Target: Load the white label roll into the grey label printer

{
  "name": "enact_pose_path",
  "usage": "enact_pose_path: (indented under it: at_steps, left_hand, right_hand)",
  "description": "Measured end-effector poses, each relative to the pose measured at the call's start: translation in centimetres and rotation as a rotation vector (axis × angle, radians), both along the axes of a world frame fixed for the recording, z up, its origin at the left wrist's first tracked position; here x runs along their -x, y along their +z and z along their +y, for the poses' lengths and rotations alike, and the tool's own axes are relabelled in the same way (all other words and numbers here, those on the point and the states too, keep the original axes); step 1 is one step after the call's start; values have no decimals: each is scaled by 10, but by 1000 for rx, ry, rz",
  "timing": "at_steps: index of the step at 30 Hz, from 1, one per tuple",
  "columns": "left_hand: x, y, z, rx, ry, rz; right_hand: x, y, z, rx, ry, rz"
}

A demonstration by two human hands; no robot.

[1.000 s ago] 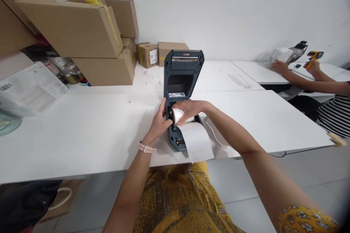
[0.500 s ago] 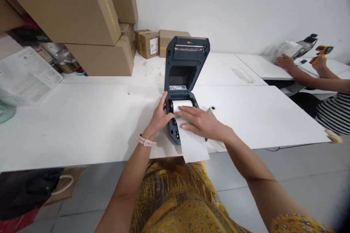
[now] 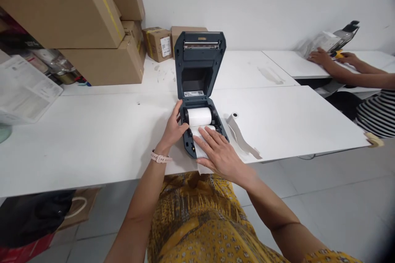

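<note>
A dark grey label printer [image 3: 200,72] stands on the table with its lid raised. Inside its base sits a white label roll [image 3: 199,116], and a loose strip of labels [image 3: 202,153] runs from it over the front edge. My left hand [image 3: 173,129] grips the printer's left side, thumb over the rim near the roll and fingers along the outside. Lying flat on the strip, just in front of the roll, my right hand [image 3: 217,152] has its fingers stretched out and covers part of the paper.
A small roll [image 3: 233,118] with an unwound curling tail lies right of the printer. Cardboard boxes [image 3: 105,59] are stacked at the back left, with a smaller box [image 3: 158,44] beside them. On the right, another person's hands [image 3: 322,56] work near a plastic-wrapped package [image 3: 324,42].
My right hand has slid from the roll toward the front along the strip, uncovering the roll. My left hand keeps its hold. The other person's yellow handheld device has come down to the package.
</note>
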State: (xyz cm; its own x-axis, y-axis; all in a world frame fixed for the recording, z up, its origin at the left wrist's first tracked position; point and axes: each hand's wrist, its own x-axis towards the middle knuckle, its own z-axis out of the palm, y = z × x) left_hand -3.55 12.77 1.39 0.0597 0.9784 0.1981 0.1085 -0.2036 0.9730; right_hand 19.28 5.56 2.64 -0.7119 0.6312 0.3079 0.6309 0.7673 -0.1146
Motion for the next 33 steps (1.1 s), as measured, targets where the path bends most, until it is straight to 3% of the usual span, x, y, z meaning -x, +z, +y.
enact_pose_path:
  at_steps: [9,16,23,26,29,31,33]
  left_hand:
    - [-7,-6,-3,-28,10,52]
    - [-12,1,-12,20,19,39]
    - [2,1,0,-6,270,-65]
    - [14,14,16,-47,318,-72]
    - [22,43,38,-139,319,-66]
    - [23,66,57,-188,303,-67]
    - [22,89,80,-213,276,-84]
  right_hand:
    - [1,3,-3,28,-21,14]
    - [-2,7,-30,39,9,59]
    - [1,-3,-52,84,-30,166]
    - [-9,0,-49,136,21,234]
    - [-28,14,-30,278,117,399]
    - [-40,30,-2,366,133,587]
    - [-44,50,40,376,0,808]
